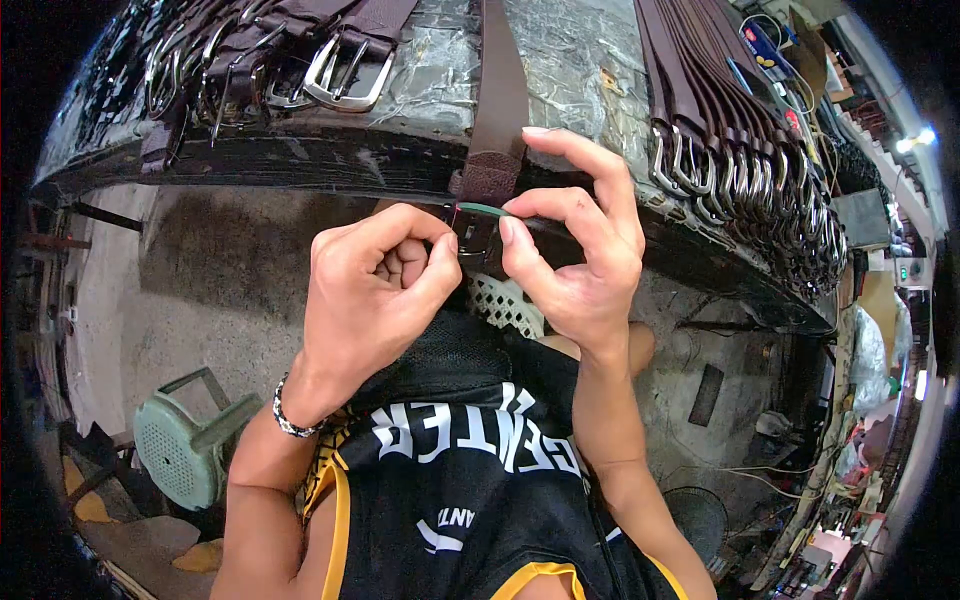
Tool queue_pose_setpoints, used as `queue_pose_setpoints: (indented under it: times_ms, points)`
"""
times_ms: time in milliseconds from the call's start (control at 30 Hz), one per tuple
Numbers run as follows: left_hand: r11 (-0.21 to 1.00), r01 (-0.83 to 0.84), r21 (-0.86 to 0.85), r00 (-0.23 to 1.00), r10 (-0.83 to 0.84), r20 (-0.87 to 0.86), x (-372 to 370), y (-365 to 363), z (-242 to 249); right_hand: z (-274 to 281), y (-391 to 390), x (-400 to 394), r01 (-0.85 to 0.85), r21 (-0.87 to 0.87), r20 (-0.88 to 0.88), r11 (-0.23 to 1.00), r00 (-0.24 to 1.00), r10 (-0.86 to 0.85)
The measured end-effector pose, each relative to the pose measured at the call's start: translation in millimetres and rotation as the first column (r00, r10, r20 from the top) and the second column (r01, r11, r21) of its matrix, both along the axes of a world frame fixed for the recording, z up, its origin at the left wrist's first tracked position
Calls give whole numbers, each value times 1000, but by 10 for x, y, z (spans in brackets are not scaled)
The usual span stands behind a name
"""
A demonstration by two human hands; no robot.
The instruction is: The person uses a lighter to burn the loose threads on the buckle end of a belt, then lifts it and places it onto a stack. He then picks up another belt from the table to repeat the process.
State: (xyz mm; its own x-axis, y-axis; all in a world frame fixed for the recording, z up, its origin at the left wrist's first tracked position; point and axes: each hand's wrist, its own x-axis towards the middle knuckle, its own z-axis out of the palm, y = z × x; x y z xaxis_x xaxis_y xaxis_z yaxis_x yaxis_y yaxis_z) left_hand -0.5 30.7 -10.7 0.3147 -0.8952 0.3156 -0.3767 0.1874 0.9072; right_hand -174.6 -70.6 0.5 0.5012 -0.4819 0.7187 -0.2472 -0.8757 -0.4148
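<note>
A brown leather belt [497, 95] lies across the table and hangs over its near edge, with a stitched fold and a metal buckle [473, 252] at its end. In front of that buckle, my right hand [590, 245] pinches a thin, curved green strip [482, 209] between thumb and fingers, the index finger raised near the belt. My left hand [380, 285] is closed in a pinch at the other end of the strip. A fine reddish thread [456, 218] shows by its fingertips; whether the fingers grip it is hard to make out.
More belts with silver buckles [350, 75] hang at the table's left, and a thick row of belts [705, 90] hangs at its right. The table [430, 90] has a worn, shiny cover. A green plastic stool [180, 450] lies tipped on the floor at left.
</note>
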Motion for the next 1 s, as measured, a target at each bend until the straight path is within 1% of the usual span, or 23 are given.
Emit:
queue_pose_setpoints:
  times_ms: [167, 200, 233, 267, 300, 333, 400, 500, 600, 633, 667, 700, 733, 767, 800, 833, 900, 933, 967, 1000]
  points:
    - [1000, 4, -24, 1000, -3, 17, 2, -1, -11, 49, 20, 7, 12, -38, -36, 999, 999, -13]
    - [1000, 6, -31, 1000, -6, 17, 11, -2, -19, 45, 17, 4, 3, -15, -8, 1000, 1000, -3]
    - [1000, -1, -2, 1000, 1, 6, 34, 1, -24, 37, 10, -2, -6, 6, 19, 1000, 1000, 6]
    - [1000, -8, 26, 1000, 8, -3, 75, 6, -31, 27, 1, -6, -15, 27, 48, 1000, 999, 14]
    - [999, -14, 52, 1000, 15, -11, 119, 6, -34, 18, -10, -7, -54, 98, 152, 994, 988, 39]
    - [994, -61, 89, 998, 61, -2, 166, -13, -23, 9, -25, -9, -100, 162, 256, 982, 965, 56]
    - [984, -29, 173, 997, 15, 79, 295, -37, -26, -7, -64, -50, -183, 209, 385, 961, 918, 92]
    - [998, -62, -2, 995, 62, 81, 156, -141, -5, 73, -81, -51, -234, 256, 464, 938, 881, 93]
    - [998, -67, -19, 998, 68, 0, -48, -267, 19, 151, -94, 7, -286, 285, 511, 915, 853, 107]
    - [997, -69, -41, 998, 70, 5, -94, -300, 71, 178, -94, 48, -311, 293, 532, 904, 839, 116]
    - [998, -59, 13, 997, 59, -42, -98, -318, 77, 200, -102, 66, -336, 302, 554, 892, 823, 122]
    - [997, -44, 68, 995, 49, -87, -103, -333, 63, 218, -145, 68, -314, 293, 500, 903, 855, 134]
    - [992, -24, 124, 990, 41, -132, -106, -348, 40, 235, -174, 86, -327, 295, 488, 898, 859, 153]
    - [996, 30, 82, 988, -17, -152, -105, -349, 12, 249, -191, 121, -340, 298, 478, 892, 862, 169]
    - [992, 82, 95, 978, -62, -197, -86, -336, 33, 250, -213, 162, -353, 304, 468, 885, 864, 184]
    - [985, 132, 110, 965, -102, -243, -62, -311, 96, 239, -267, 215, -363, 247, 454, 898, 862, 224]
    - [966, 211, 147, 940, -160, -300, -3, -265, 170, 275, -274, 255, -330, 275, 386, 903, 898, 210]
    - [969, 204, 142, 938, -152, -313, 39, -242, 125, 281, -287, 275, -313, 287, 350, 905, 914, 205]
    - [971, 198, 135, 934, -145, -325, 82, -221, 53, 231, -343, 311, -318, 260, 388, 912, 899, 203]
    - [973, 194, 128, 931, -141, -338, 102, -206, 24, 238, -361, 295, -333, 308, 369, 891, 905, 211]
